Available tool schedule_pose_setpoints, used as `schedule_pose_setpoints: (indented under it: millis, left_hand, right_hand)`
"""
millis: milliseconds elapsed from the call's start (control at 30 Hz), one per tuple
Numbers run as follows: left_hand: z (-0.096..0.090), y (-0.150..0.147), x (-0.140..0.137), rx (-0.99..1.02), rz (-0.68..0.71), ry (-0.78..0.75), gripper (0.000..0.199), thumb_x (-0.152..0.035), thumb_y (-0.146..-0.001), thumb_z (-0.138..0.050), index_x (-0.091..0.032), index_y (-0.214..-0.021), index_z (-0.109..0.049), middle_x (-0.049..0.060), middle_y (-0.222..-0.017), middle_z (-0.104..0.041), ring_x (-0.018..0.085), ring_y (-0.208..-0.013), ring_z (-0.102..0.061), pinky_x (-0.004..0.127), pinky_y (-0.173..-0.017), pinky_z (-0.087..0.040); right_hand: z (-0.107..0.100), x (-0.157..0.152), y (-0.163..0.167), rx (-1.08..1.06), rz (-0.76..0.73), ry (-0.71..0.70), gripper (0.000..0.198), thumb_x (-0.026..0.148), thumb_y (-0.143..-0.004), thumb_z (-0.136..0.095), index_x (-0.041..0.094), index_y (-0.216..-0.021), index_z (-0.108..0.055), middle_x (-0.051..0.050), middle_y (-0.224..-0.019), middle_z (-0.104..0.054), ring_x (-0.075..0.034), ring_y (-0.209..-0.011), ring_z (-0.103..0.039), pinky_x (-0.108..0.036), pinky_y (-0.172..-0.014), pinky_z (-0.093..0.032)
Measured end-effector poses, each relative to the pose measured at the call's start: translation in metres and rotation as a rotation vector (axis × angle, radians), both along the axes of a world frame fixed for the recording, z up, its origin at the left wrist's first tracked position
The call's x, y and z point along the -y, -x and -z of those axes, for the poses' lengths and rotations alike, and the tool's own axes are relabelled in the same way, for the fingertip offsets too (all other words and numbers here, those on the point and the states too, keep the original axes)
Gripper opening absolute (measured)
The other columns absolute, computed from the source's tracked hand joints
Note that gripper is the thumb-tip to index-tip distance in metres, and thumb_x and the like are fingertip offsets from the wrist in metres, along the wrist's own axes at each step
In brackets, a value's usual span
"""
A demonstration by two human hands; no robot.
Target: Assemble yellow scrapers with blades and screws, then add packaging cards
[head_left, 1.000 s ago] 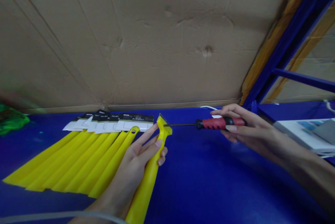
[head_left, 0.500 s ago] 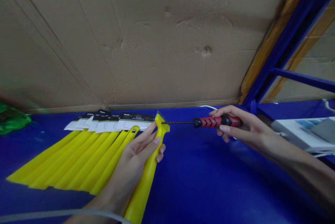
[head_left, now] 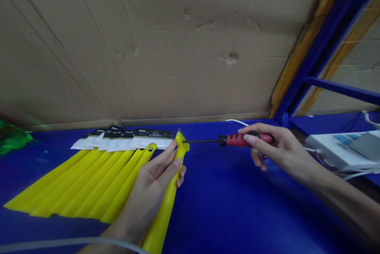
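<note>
My left hand [head_left: 157, 178] is closed around a yellow plastic scraper [head_left: 166, 206], which stands tilted with its flared head upward and a thin blade-like edge at the top. In my right hand [head_left: 273, 147] is a screwdriver [head_left: 234, 140] with a red and black handle, gripped between thumb and fingers. Its dark shaft points left, and the tip meets the side of the scraper's head. To the left of my left hand lies a fanned row of several similar yellow pieces [head_left: 86, 182], with black and white packets [head_left: 151, 139] at their upper ends.
A white box-shaped device [head_left: 341, 153] with cables sits at the right on the blue surface [head_left: 225, 214]. Brown cardboard [head_left: 190, 48] forms the back, beside a blue metal frame [head_left: 311, 48]. Something green [head_left: 13, 137] lies at the far left. A pale cord [head_left: 74, 241] crosses the lower left.
The screwdriver's handle has turned in my right hand, and those fingers have shifted around it. My left hand still holds the scraper; the whole view has moved slightly.
</note>
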State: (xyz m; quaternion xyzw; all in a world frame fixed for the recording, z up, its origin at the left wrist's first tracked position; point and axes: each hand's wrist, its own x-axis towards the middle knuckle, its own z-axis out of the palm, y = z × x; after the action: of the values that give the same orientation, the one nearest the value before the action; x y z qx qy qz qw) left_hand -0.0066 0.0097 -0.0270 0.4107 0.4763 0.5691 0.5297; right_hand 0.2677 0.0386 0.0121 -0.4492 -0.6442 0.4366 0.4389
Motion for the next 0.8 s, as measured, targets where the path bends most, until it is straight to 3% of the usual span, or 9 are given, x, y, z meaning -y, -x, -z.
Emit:
schedule_pose_setpoints:
  millis: [100,267,500,667,733,800]
  left_hand:
    - [0.001,0.001,-0.001,-0.032,0.039,0.023,0.092,-0.042,-0.068,-0.092,-0.009,-0.147,-0.059,0.0,-0.062,-0.064,0.011,-0.053,-0.051,0.026,-0.054,-0.042]
    - [0.006,0.003,-0.002,-0.023,0.017,-0.029,0.081,-0.039,-0.075,-0.088,-0.014,-0.147,-0.06,0.0,-0.066,-0.065,0.012,-0.056,-0.053,0.027,-0.055,-0.043]
    - [-0.003,0.0,0.0,-0.11,0.037,-0.001,0.071,-0.042,-0.072,-0.089,-0.014,-0.135,-0.071,0.001,-0.066,-0.066,0.013,-0.057,-0.054,0.027,-0.056,-0.044]
    - [-0.013,0.0,-0.001,-0.102,0.047,-0.037,0.067,-0.04,-0.073,-0.089,-0.016,-0.133,-0.073,0.001,-0.068,-0.067,0.013,-0.059,-0.055,0.028,-0.058,-0.046]
    - [-0.015,0.001,-0.001,-0.063,0.057,-0.028,0.074,-0.039,-0.072,-0.09,-0.016,-0.139,-0.068,0.001,-0.069,-0.068,0.013,-0.059,-0.055,0.028,-0.057,-0.046]
    - [-0.015,0.001,-0.002,-0.041,0.035,-0.024,0.081,-0.038,-0.071,-0.091,-0.015,-0.143,-0.065,0.0,-0.066,-0.067,0.013,-0.057,-0.054,0.028,-0.056,-0.045]
  right_hand:
    - [0.002,0.0,0.002,-0.031,0.005,0.051,0.046,0.057,-0.087,-0.076,0.015,-0.105,-0.07,0.002,-0.047,-0.063,-0.012,-0.037,-0.055,-0.021,-0.037,-0.043]
    - [0.007,-0.004,0.005,-0.151,0.038,0.148,0.042,0.054,-0.084,-0.08,0.016,-0.099,-0.073,-0.005,-0.075,-0.075,-0.009,-0.04,-0.057,-0.021,-0.034,-0.041]
    - [0.006,-0.006,0.003,-0.241,0.081,0.351,0.039,0.05,-0.077,-0.087,0.015,-0.088,-0.072,-0.004,-0.07,-0.073,-0.006,-0.041,-0.051,-0.017,-0.034,-0.038]
    - [0.008,-0.009,0.004,-0.263,0.156,0.493,0.03,0.045,-0.087,-0.078,0.016,-0.084,-0.07,-0.005,-0.063,-0.071,-0.006,-0.039,-0.047,-0.016,-0.034,-0.035]
    - [0.01,-0.009,0.007,-0.268,0.14,0.461,0.032,0.047,-0.087,-0.078,0.016,-0.086,-0.069,-0.005,-0.065,-0.071,-0.007,-0.041,-0.05,-0.018,-0.036,-0.036]
    - [0.011,-0.007,0.008,-0.234,0.082,0.321,0.035,0.051,-0.086,-0.079,0.017,-0.091,-0.07,-0.004,-0.068,-0.071,-0.01,-0.046,-0.056,-0.021,-0.041,-0.042]
